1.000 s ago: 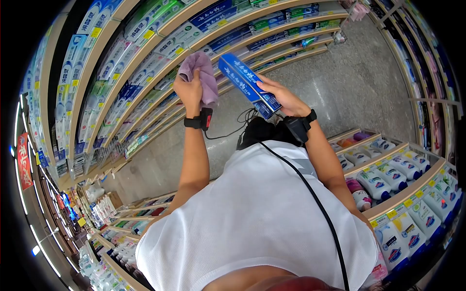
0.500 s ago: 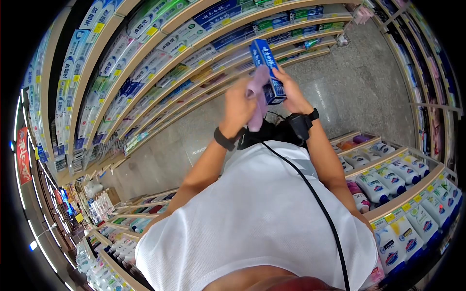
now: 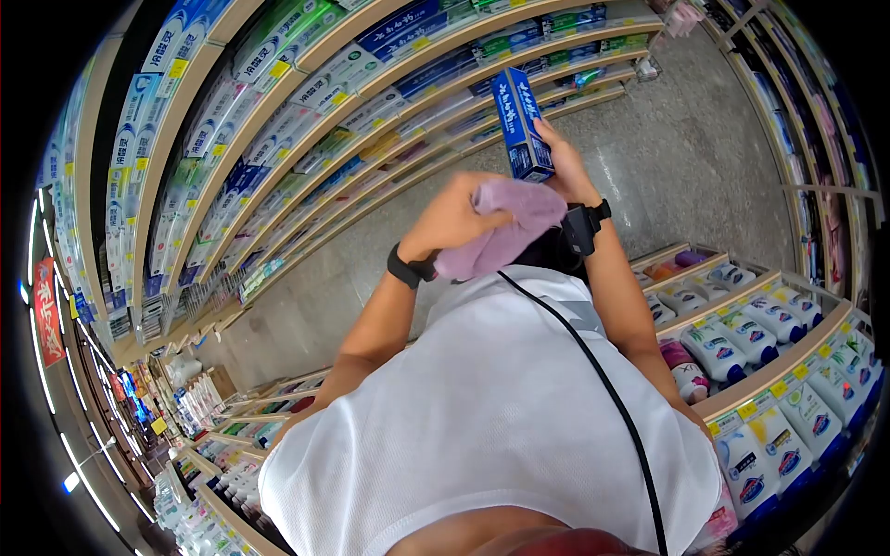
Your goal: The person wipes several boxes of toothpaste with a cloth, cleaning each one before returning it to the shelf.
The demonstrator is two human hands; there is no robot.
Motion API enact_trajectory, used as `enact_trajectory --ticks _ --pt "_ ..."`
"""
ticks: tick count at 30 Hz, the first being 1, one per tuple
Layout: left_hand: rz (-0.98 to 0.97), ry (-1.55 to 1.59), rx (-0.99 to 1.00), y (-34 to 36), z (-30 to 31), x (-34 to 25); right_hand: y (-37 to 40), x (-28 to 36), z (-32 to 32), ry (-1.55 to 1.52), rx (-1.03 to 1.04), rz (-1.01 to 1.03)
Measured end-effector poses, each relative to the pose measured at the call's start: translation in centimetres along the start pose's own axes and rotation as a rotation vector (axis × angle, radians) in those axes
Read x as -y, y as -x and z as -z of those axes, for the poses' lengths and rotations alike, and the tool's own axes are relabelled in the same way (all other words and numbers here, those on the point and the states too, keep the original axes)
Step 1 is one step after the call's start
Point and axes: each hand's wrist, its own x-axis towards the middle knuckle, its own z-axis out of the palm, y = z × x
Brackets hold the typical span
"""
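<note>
A purple cloth (image 3: 521, 206) hangs bunched in my left hand (image 3: 452, 219), its fingers closed on a fold of it. My right hand (image 3: 564, 165) grips a long blue toothpaste box (image 3: 519, 120) with white lettering along its side. The box stands tilted with its far end toward the shelves, and its near end comes right up to the top of the cloth. Part of my right hand is hidden behind the box.
Long shelves (image 3: 306, 69) packed with toothpaste boxes curve along the left and far side. At the lower right, a display rack (image 3: 788, 371) bears rows of white bottles. Grey floor (image 3: 649, 176) runs between them. A black cable (image 3: 593, 352) crosses my white shirt.
My left hand has moved the cloth off the side of the box, down toward my body, and the cloth is more spread out. The box has turned, showing another side.
</note>
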Motion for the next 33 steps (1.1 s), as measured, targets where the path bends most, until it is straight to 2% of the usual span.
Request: enact_trajectory --ticks 1,3,4,5,7,11,13,15,17,18,19,21,25,27,28,30,33 --pt "0.001 0.0 0.001 -0.3 0.3 1.3 0.4 0.3 -0.4 0.025 0.033 -0.061" --pt "0.156 -0.261 -0.186 -0.8 1.1 3.4 1.1 0.5 -1.3 0.038 0.03 -0.07" --pt "0.164 -0.194 -0.116 -1.4 1.7 1.0 1.3 0.6 -1.7 0.057 0.072 -0.074" --pt "0.164 -0.195 -0.117 -1.6 1.7 1.1 1.6 0.8 -2.1 0.076 0.115 -0.078" --pt "0.101 -0.044 -0.209 -2.0 1.6 1.2 1.9 1.1 -2.7 0.1 0.133 -0.068" --pt "0.079 -0.06 -0.28 -2.2 1.6 2.3 1.9 1.2 -2.6 0.157 0.204 -0.082" --pt "0.121 -0.151 -0.51 -2.4 2.6 4.8 2.3 1.3 -2.7 0.164 0.212 -0.098" --pt "0.155 -0.23 -0.54 -2.8 4.9 6.6 3.0 1.5 -3.1 0.285 0.254 -0.182" --pt "0.069 -0.338 -0.702 -3.2 6.3 6.9 3.1 1.1 -3.2 0.315 0.259 -0.177" --pt "-0.035 -0.325 -0.773 -3.3 6.7 7.1 3.1 1.1 -3.2 0.347 0.276 -0.185" --pt "-0.035 -0.326 -0.773 -3.4 7.7 8.0 3.2 1.1 -3.4 0.379 0.293 -0.192" --pt "0.082 -0.568 -0.879 -3.4 10.1 10.1 3.3 1.2 -3.7 0.389 0.306 -0.21" --pt "0.158 -0.684 -1.03 -3.2 11.1 8.7 3.2 0.6 -3.0 0.388 0.401 -0.253" --pt "0.005 -0.569 -1.136 -3.2 11.0 8.8 3.3 0.1 -2.9 0.386 0.427 -0.258" --pt "0.009 -0.57 -1.131 -3.1 10.6 8.5 2.9 -0.5 -2.8 0.393 0.429 -0.226" --pt "0.197 -0.603 -1.042 -3.0 8.8 7.1 3.2 -0.5 -3.5 0.389 0.394 -0.206" --pt "0.127 -0.509 -0.93 -3.1 5.8 6.1 3.2 -0.6 -4.1 0.394 0.325 -0.194"
